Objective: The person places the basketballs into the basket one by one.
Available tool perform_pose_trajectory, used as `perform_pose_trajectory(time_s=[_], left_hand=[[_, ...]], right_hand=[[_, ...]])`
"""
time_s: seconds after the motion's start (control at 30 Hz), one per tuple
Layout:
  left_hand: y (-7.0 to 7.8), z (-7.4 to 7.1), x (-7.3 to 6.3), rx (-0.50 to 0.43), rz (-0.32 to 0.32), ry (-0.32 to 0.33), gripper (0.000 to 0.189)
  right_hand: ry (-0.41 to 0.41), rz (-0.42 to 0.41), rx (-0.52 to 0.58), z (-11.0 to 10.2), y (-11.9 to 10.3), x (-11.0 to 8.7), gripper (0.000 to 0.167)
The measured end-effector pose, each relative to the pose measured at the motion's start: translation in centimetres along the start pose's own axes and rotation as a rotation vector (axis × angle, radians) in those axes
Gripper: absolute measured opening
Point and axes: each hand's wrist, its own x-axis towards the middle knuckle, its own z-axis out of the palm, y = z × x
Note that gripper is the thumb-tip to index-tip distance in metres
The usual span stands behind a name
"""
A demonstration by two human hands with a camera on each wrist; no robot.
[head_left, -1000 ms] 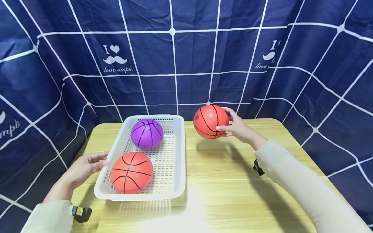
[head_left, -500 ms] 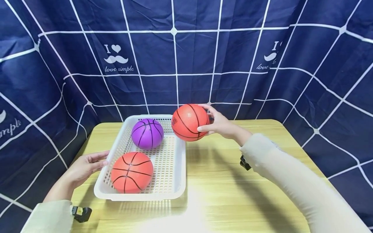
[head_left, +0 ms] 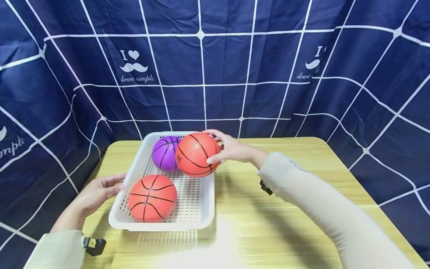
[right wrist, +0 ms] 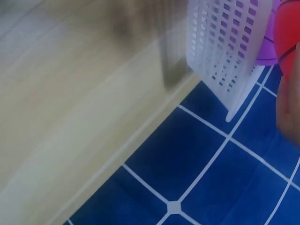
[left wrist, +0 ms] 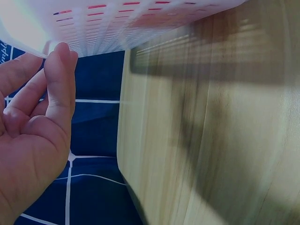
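In the head view a white plastic basket (head_left: 208, 209) with perforated sides holds a purple toy basketball (head_left: 162, 154) at the back and an orange-red toy basketball (head_left: 152, 198) at the front. My left hand (head_left: 97, 194) holds the basket's left rim between thumb and fingers; the left wrist view shows the fingertips at that edge. My right hand (head_left: 231, 149) grips another orange-red basketball (head_left: 196, 155) from its right side, above the basket's back right part. This ball partly hides the purple one. The right wrist view catches only a sliver of the held ball (right wrist: 287, 33) and some fingers.
The basket stands on the left part of a light wood table (head_left: 285, 186). A dark blue curtain (head_left: 221, 67) with white grid lines hangs behind the table and along both sides. Bright glare lies on the table's front middle.
My right hand has carried the orange-red basketball leftward, from over the table to over the basket, and slightly lower. The left hand, the basket and the two balls inside look unmoved.
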Motion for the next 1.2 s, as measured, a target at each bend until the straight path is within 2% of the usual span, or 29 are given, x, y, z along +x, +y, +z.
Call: perform_pose_trajectory(time_s=[0.4,0.63,0.9,1.2], left_hand=[[0.0,0.0,0.0,0.001,-0.005,0.006,0.057],[-0.1,0.0,0.1,0.003,0.006,-0.002,0.055],[-0.1,0.0,0.1,0.011,-0.008,0.006,0.056],[0.0,0.0,0.1,0.005,-0.002,0.003,0.055]], right_hand=[[-0.151,0.027,-0.143,1.4,-0.2,1.7,0.089],[-0.187,0.035,-0.248,1.6,-0.3,2.7,0.088],[-0.239,0.120,-0.249,2.1,-0.4,3.5,0.086],[-0.246,0.099,-0.311,2.2,0.0,4.2,0.085]])
